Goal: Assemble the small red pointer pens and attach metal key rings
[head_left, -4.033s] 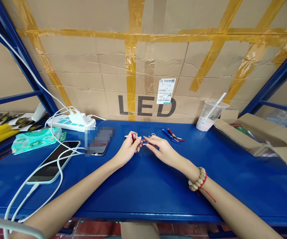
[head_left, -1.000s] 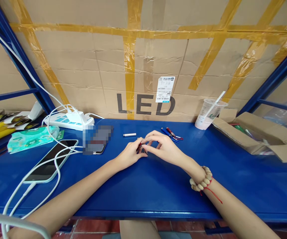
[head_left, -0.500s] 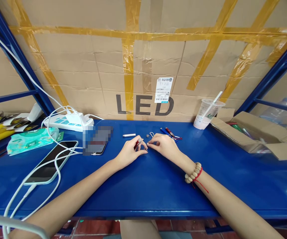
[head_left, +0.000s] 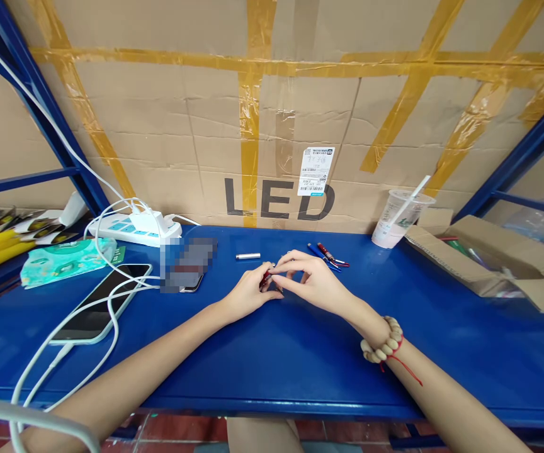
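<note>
Glossy tabletop (head_left: 272,365) is gleaming before matt cardboard (head_left: 158,138).
Smooth tape (head_left: 249,107) is glinting on the creased cardboard; the silver cylinder (head_left: 248,256) is shining like metal; the cup (head_left: 388,228) is showing clear plastic; bracelet beads (head_left: 389,345) are looking matt, wooden.

This looks like a storeroom or packing workshop; which of the two is unclear. Blue metal rack posts (head_left: 517,157) flank a blue surface (head_left: 262,358), and behind it stands a huge taped carton (head_left: 153,126) printed "LED", bearing a shipping label (head_left: 316,171). An open cardboard box (head_left: 442,258), a power strip (head_left: 111,231) and red floor tiles (head_left: 177,429) add to that workaday look.
</note>
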A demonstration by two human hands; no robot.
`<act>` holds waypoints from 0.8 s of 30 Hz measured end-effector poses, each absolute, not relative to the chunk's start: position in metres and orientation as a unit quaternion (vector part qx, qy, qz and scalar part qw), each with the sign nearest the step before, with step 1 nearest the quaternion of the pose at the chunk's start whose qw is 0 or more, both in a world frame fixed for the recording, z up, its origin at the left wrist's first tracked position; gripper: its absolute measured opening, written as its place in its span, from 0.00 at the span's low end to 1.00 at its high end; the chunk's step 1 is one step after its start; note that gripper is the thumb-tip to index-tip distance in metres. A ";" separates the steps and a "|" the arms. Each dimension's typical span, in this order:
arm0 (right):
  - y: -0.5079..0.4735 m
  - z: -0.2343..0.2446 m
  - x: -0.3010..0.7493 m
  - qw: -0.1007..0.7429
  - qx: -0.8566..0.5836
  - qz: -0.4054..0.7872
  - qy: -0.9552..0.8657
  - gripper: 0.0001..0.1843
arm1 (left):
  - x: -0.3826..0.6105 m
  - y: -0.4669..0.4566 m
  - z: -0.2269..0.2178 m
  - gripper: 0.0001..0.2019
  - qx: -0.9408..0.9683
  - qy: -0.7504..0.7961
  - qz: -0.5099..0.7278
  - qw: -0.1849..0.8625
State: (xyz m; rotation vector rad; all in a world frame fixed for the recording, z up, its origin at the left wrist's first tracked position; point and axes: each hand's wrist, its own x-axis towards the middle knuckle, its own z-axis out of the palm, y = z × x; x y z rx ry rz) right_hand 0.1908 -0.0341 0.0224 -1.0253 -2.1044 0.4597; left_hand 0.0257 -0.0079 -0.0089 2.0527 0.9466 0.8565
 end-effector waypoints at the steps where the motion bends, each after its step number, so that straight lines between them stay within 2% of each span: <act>1: -0.033 0.024 0.192 0.376 -0.405 0.186 -0.812 0.11 | 0.026 -0.008 -0.009 0.15 0.788 0.369 0.337 0.360; 4: -0.029 0.026 0.196 0.397 -0.420 0.190 -0.794 0.14 | 0.026 -0.008 -0.007 0.16 0.743 0.365 0.372 0.420; 8: -0.025 0.023 0.201 0.364 -0.386 0.175 -0.829 0.15 | 0.027 -0.008 -0.002 0.18 0.671 0.344 0.401 0.521; 12: -0.025 0.018 0.202 0.336 -0.364 0.113 -0.862 0.12 | 0.027 -0.010 0.001 0.19 0.648 0.350 0.405 0.541; 18: -0.023 0.016 0.202 0.330 -0.362 0.067 -0.869 0.09 | 0.026 -0.010 0.001 0.18 0.667 0.345 0.410 0.518; 24: -0.027 0.028 0.203 0.451 -0.420 0.092 -0.782 0.08 | 0.024 -0.013 0.004 0.13 0.754 0.329 0.435 0.365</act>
